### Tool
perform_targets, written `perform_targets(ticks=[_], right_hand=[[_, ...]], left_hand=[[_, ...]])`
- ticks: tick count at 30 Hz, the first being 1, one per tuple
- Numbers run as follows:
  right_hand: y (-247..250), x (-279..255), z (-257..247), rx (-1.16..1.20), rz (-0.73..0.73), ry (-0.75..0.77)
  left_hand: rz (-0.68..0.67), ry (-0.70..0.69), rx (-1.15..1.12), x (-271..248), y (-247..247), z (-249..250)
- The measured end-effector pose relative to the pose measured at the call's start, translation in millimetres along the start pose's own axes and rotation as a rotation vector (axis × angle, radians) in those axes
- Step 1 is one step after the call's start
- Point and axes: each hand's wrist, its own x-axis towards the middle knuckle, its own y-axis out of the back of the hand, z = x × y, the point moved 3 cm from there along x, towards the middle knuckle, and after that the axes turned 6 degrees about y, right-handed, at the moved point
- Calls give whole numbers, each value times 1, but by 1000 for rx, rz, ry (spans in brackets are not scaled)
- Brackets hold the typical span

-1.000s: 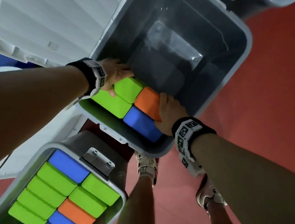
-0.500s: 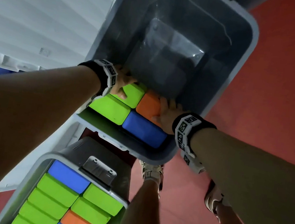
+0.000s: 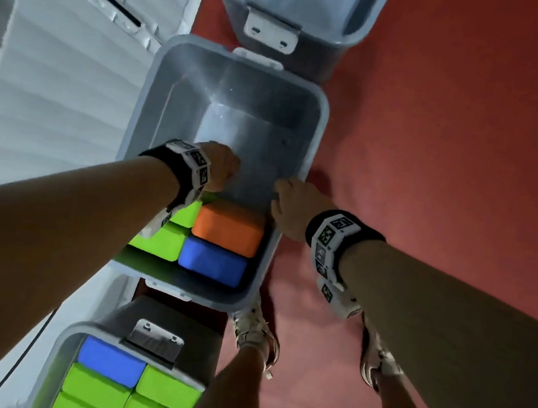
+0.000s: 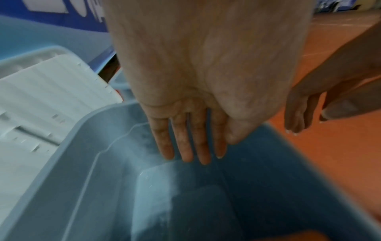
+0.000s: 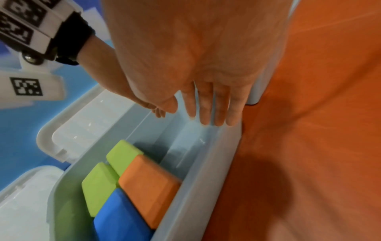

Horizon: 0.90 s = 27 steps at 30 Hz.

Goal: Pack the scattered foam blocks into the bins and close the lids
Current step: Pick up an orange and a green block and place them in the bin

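A grey bin (image 3: 321, 114) stands open on the red floor, its white lid (image 3: 57, 77) swung back to the left. At its near end lie an orange block (image 3: 228, 227), a blue block (image 3: 213, 261) and two green blocks (image 3: 162, 240). My left hand (image 3: 221, 166) hovers over the bin's bare middle, fingers (image 4: 185, 143) straight and holding nothing. My right hand (image 3: 292, 203) is above the bin's right rim, fingers (image 5: 206, 107) straight and empty, over the orange block (image 5: 148, 187).
A second bin (image 3: 76, 332) at the bottom holds several green and blue blocks (image 3: 111, 359). A third grey bin (image 3: 366, 20) with a latch stands beyond. My feet (image 3: 253, 329) are on the red floor to the right, where there is free room.
Both hands have lifted off the green and orange blocks and risen out of the bin's near end. The view has tilted, bringing the far bin in.
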Motion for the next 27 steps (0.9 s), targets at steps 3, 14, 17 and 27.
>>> perform_targets(ticks=[3,14,17,27], right_hand=[[35,-53,54,20,-4,-94],[65,-325,321,245,178,-451],[48,-423,409,333,230,-559],[-6,-719,630,537,506,-934]], left_hand=[[-30,-65,118,-1,68,69],[54,-292,155,11,257,433],[32,-384,209,2,291,566],[179,-661,535,-31,396,968]])
